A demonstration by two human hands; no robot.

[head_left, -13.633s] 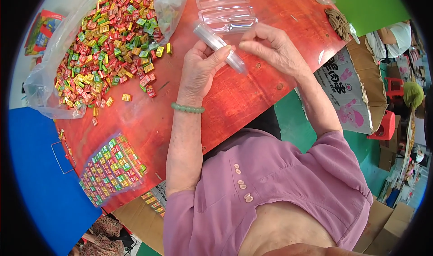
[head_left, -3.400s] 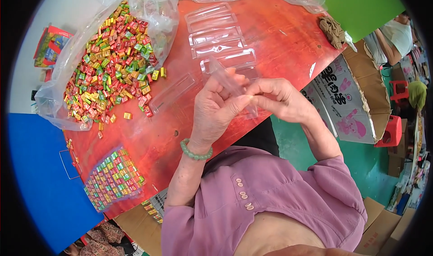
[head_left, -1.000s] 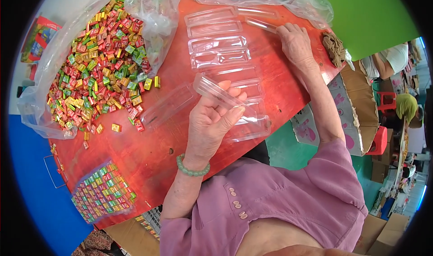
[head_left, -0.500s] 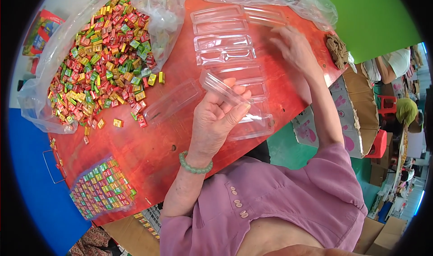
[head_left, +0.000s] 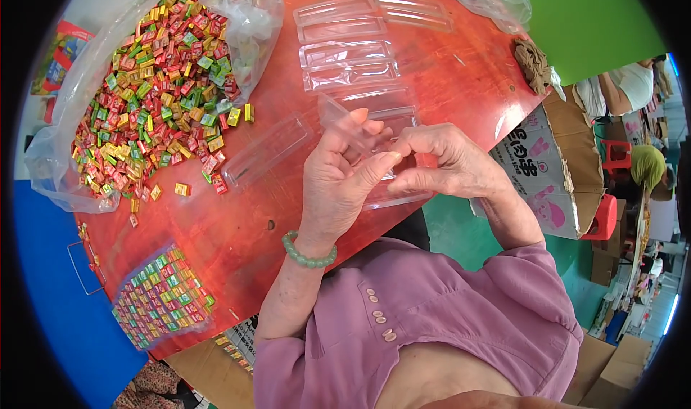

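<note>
My left hand [head_left: 345, 175] grips a narrow clear plastic tray [head_left: 344, 119], tilted up above the red table. My right hand [head_left: 450, 163] meets it at the tray's lower end, thumb and forefinger bent into a pinch; whether the tray lies between them I cannot make out. Below both hands, partly covered by them, a column of empty clear trays [head_left: 345, 52] runs toward the far side. One more clear tray [head_left: 266, 153] lies alone to the left. Farther left is a big heap of small red, yellow and green wrapped pieces [head_left: 173, 85] on a clear plastic sheet.
A flat block of wrapped pieces in rows [head_left: 164, 297] sits at the table's near left. Two nested clear trays [head_left: 416, 13] lie far right of the column. A crumpled brown cloth [head_left: 533, 65] rests on the right edge, beside a cardboard box [head_left: 551, 164]. Other people are in the right background.
My right hand has come from the far right, near the trays there, back to my left hand and the tray it holds. The view has shifted slightly.
</note>
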